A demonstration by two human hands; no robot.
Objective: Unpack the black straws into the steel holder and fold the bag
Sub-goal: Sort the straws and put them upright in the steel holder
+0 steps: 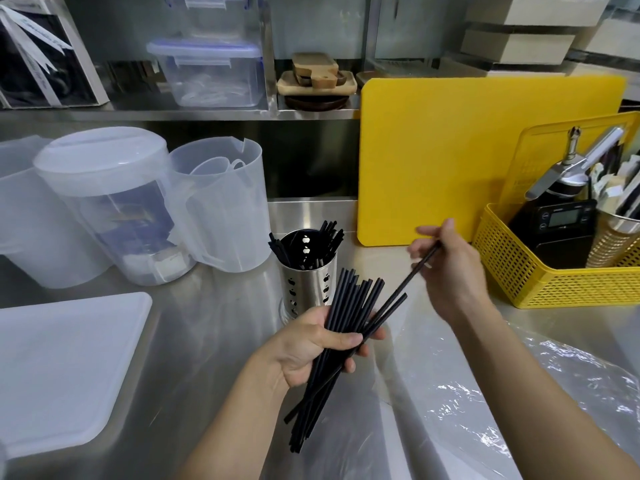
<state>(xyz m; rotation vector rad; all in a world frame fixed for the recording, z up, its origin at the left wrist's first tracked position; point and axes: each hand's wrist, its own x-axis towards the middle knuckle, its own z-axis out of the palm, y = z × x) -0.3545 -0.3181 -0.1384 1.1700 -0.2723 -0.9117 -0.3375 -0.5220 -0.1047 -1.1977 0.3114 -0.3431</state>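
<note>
So we've got a fat bundle of black straws clamped in our left hand, thumb across the front and fingers wrapped round the back. They're thin, matte, dead straight, and they fan out a bit at the top while the bottom ends poke out below the palm at a slant. Our right hand is pinching a single straw near its upper end between thumb and fingertips; its lower end runs down into the fanned bundle, so it's touching the rest.

The steel holder sits upright on the steel counter just behind the left hand. It's a shiny cylinder with little apple-shaped cutouts punched in the wall (kinda cute honestly). There are already some straws in the holder, leaning against the rim on both sides, mostly the right.

The clear plastic bag lies flat and crinkly on the counter under our right forearm, spread toward the near edge, catching a lot of glare.

Around that: a yellow cutting board propped upright behind the holder, a yellow basket to the right with a scale and tools in it, clear plastic pitchers on the left, and a white tray lid lying flat near the left edge.
</note>
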